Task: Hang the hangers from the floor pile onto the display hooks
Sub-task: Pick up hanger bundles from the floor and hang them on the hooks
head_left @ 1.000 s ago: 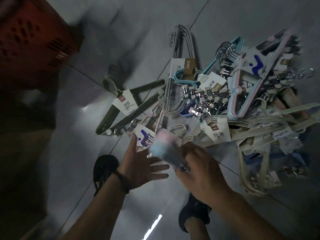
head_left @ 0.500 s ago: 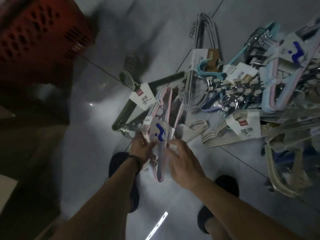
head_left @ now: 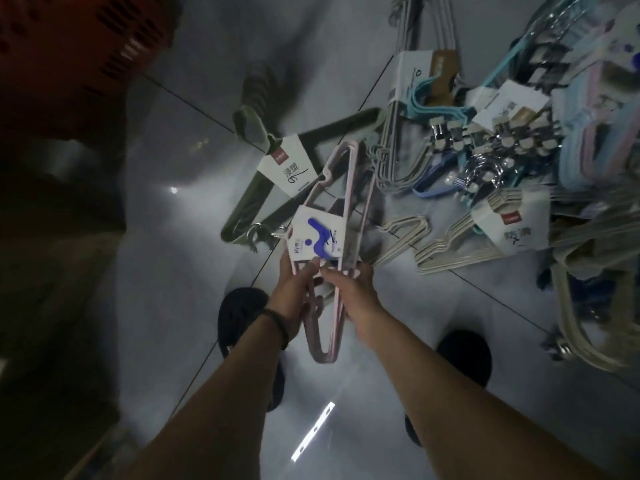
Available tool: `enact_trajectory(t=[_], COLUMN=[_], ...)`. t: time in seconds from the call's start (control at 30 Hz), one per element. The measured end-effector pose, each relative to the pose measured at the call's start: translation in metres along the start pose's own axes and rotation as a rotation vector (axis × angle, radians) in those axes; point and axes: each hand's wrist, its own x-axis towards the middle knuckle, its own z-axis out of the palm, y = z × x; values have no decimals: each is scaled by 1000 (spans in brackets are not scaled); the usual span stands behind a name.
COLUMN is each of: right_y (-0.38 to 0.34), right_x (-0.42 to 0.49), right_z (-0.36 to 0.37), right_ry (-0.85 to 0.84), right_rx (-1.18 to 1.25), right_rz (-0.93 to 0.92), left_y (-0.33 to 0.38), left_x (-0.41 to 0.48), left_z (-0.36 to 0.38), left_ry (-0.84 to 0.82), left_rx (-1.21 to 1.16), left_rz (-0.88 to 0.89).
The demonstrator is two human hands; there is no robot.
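Note:
A pack of pink hangers (head_left: 349,188) with a white card printed in blue is lifted off the grey floor, end-on to me. My left hand (head_left: 296,296) grips it from the left, thumb near the card's lower edge. From the right my right hand (head_left: 349,289) holds the same pack, fingers curled round its bars. The floor pile (head_left: 485,150) of hanger packs spreads to the upper right: dark green hangers (head_left: 298,140) with a white label, grey wire ones, light blue ones, clip hangers and cream ones. No display hooks are in sight.
A red perforated crate (head_left: 69,39) stands at the upper left beside a dark shelf base. My two dark shoes (head_left: 242,306) (head_left: 464,355) stand on the glossy tiles below my hands. Cream hangers (head_left: 571,334) trail along the right edge.
The pink pack has come up off the floor into both hands. It now stands steadier between them, and the view has drawn closer to the pile.

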Motion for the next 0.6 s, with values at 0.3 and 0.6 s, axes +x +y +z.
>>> enact_trajectory(t=[0.3,0.6], right_y=[-16,-67], right_x=[-99,-208], right_z=[-14,-53], right_ry=[-65,-335], right_rx=[-81,-89], right_rz=[-106,-74], left_y=[48,116], left_x=[-102,-213], left_z=[28,60], left_ry=[120,204], left_rx=[-5,1], left_rz=[-163,-66])
